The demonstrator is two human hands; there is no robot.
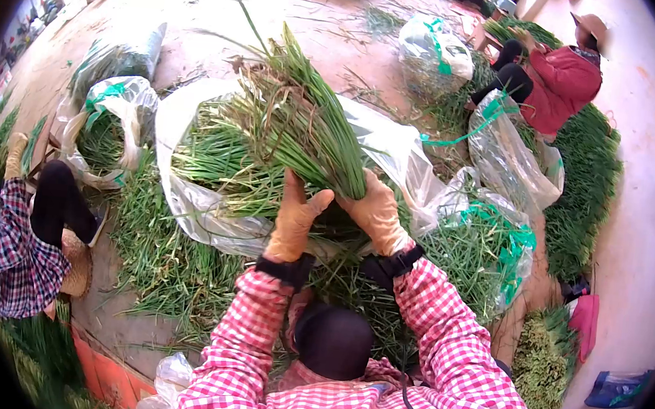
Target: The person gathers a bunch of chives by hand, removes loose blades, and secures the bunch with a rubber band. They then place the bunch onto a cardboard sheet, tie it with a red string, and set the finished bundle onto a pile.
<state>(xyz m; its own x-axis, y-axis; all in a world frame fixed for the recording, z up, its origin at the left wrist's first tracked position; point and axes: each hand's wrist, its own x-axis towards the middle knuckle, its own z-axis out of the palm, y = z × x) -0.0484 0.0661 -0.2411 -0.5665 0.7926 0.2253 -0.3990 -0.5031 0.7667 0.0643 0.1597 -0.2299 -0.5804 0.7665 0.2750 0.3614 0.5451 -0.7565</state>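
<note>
A thick bundle of long green stalks with brown, withered leaves is held up over an open clear plastic bag. My right hand, in a tan glove, is closed round the lower right end of the bundle. My left hand, gloved too, is just left of it, thumb and fingers apart, palm toward the stalks and holding nothing. More cut stalks lie inside the bag beneath the bundle.
Loose greens cover the floor at left. A tied bag of greens stands at right. One co-worker in red sits at upper right, another in a checked shirt at left. A tall green pile lines the right.
</note>
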